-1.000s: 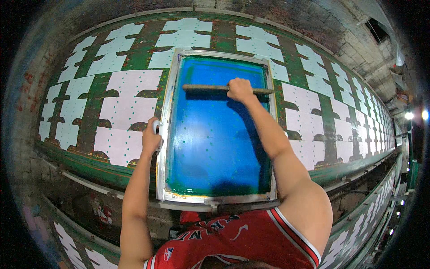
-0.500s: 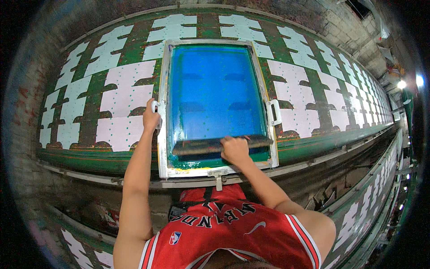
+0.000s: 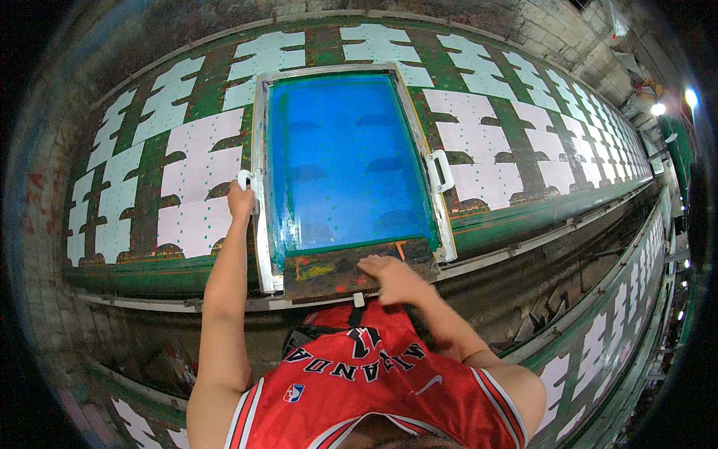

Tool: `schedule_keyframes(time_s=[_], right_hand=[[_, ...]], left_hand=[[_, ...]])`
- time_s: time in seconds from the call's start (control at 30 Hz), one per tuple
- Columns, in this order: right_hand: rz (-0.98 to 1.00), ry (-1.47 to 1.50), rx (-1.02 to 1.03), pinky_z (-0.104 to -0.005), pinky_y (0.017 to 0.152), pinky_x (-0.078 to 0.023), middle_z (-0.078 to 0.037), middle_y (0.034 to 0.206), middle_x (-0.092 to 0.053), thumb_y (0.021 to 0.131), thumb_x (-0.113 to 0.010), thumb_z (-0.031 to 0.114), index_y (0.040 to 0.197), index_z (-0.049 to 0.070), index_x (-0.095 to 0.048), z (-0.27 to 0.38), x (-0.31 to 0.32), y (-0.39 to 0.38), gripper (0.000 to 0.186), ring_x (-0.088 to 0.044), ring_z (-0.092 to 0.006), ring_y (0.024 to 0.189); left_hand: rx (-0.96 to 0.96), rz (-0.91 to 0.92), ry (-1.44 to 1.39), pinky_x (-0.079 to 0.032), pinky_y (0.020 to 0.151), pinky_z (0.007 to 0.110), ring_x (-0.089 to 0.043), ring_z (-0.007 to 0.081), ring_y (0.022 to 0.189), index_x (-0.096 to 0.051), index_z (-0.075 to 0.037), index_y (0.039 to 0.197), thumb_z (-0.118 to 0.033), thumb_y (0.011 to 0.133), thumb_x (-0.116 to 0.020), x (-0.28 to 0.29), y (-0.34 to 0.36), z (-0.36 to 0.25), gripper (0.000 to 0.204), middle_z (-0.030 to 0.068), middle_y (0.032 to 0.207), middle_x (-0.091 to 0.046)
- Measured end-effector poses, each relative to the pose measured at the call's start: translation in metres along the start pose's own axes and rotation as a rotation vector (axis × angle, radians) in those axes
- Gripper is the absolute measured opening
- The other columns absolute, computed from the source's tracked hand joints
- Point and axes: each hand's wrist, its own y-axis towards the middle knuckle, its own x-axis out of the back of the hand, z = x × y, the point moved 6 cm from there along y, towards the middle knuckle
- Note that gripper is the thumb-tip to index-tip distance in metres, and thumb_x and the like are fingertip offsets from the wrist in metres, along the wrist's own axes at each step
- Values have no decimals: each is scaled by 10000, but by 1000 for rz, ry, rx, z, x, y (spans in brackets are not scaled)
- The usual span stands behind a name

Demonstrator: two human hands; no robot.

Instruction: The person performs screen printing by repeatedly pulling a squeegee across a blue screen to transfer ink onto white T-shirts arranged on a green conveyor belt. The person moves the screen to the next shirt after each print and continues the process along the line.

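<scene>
A screen-printing frame with a blue mesh lies flat on the long green table in front of me. My left hand is closed round the white handle on its left side. At the frame's near end a wide, dark, paint-stained squeegee is tilted back toward me, its broad face up. My right hand rests against that face with fingers stretched out; its thumb is hidden. A second white handle on the frame's right side is untouched.
Rows of pale cut fabric pieces with green dots lie on the table left, right and behind the frame. A metal rail follows the near edge. Another table with pieces stands behind me at right.
The squeegee has come toward me to the frame's near end and tipped back. My right hand's fingers have gone from wrapped round it to stretched out. My left hand stays on the handle.
</scene>
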Motion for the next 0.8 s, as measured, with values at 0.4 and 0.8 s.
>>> schedule_keyframes(time_s=[0.4, 0.8], right_hand=[[-808, 496, -738, -336, 787, -506, -145, 999, -729, 919, -726, 309, 1237, -59, -654, -301, 108, 3, 491, -667, -206, 870], [-836, 605, -378, -332, 697, -499, -104, 878, -709, 861, -753, 260, 1223, -6, -638, -341, 266, -76, 463, -632, -169, 765]], left_hand=[[143, 40, -129, -493, 597, 415, -663, 257, 672, -687, 48, 886, -47, 715, -645, 24, 20, -18, 199, 164, 770, -683], [22, 24, -170, -464, 543, 369, -604, 177, 639, -653, 14, 969, -36, 847, -624, 6, -63, -180, 135, 86, 759, -636]])
